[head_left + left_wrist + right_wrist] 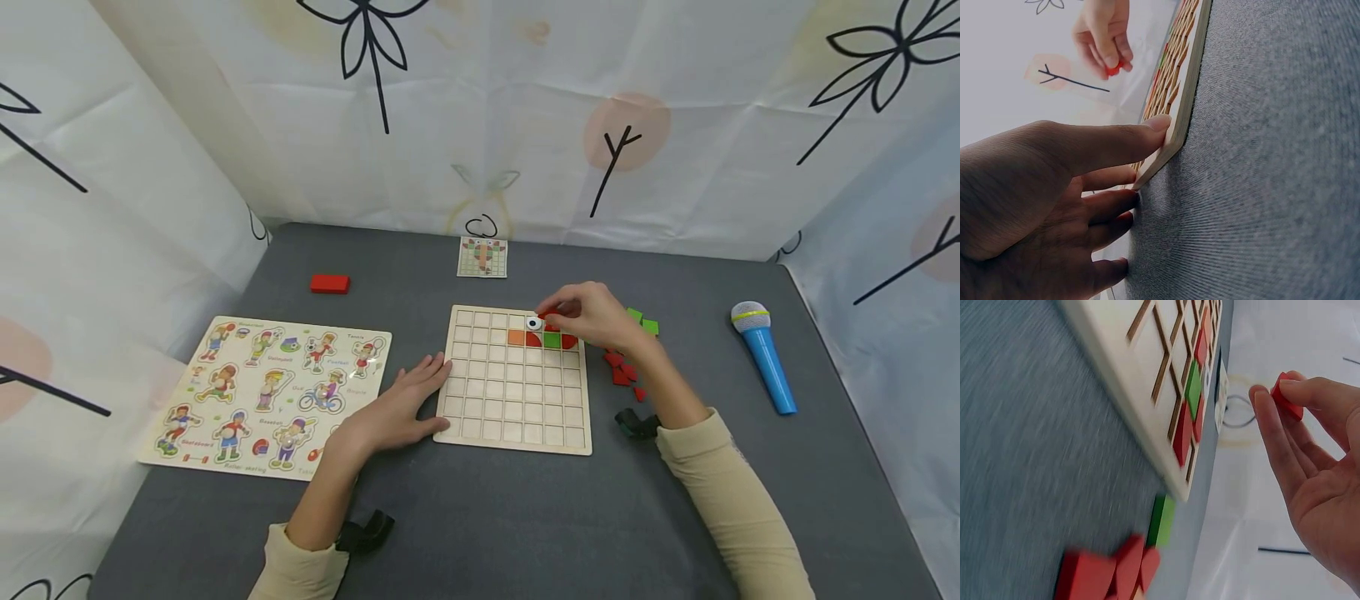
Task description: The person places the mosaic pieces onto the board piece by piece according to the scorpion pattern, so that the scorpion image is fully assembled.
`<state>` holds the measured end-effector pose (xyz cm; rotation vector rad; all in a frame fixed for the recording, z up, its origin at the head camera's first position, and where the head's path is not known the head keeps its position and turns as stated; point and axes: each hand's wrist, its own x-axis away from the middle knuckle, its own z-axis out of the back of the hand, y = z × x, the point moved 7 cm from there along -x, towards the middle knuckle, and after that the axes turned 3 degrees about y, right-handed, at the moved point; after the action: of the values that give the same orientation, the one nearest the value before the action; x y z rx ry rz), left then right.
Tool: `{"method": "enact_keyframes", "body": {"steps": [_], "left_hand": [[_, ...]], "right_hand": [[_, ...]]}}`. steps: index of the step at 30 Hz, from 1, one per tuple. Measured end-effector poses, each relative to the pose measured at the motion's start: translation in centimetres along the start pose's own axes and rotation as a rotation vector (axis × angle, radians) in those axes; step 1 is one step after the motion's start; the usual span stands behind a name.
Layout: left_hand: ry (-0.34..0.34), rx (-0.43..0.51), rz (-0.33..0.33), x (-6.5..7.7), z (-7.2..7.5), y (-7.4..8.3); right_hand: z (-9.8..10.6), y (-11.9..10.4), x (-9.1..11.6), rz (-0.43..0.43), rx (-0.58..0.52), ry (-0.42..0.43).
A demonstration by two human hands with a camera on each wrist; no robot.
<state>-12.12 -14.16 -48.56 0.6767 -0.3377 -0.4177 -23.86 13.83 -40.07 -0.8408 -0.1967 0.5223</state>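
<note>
A wooden grid board point(513, 400) lies on the table. Near its top edge my right hand point(592, 315) pinches a small red block point(1287, 399) between thumb and fingers, held above the board in the right wrist view. Placed in the upper cells are an eye tile point(533, 323), an orange tile point(516, 337), a green tile point(1193, 389) and several red pieces. My left hand point(405, 404) rests at the board's left side with fingers extended. Its thumb point(1125, 142) lies on the board's rim, while the other fingertips sit at the edge and the table cloth.
Right of the board lie loose red pieces point(619, 373) and green pieces point(649, 327). A blue microphone point(768, 362) is farther right. A picture puzzle board point(255, 329) lies left, a red block point(330, 284) behind it. A pattern card point(482, 268) lies at the back.
</note>
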Motion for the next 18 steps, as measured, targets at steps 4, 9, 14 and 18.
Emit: {"method": "enact_keyframes", "body": {"steps": [4,9,14,18], "left_hand": [[-0.003,0.004,-0.006,0.0,0.1,0.2],[-0.01,0.036,-0.04,0.3,0.7,1.1],[-0.028,0.019,-0.018,0.4,0.9,1.6],[-0.045,0.018,0.005,0.7,1.5,2.5]], "right_hand": [[-1.4,-0.7,-1.1,0.029,-0.019,-0.036],[-3.1,-1.4,-2.5,0.059,-0.001,-0.069],[-4.5,-1.7,-3.3,0.03,-0.005,-0.12],[-5.2,-1.8,-3.6,0.019,0.022,-0.15]]}}
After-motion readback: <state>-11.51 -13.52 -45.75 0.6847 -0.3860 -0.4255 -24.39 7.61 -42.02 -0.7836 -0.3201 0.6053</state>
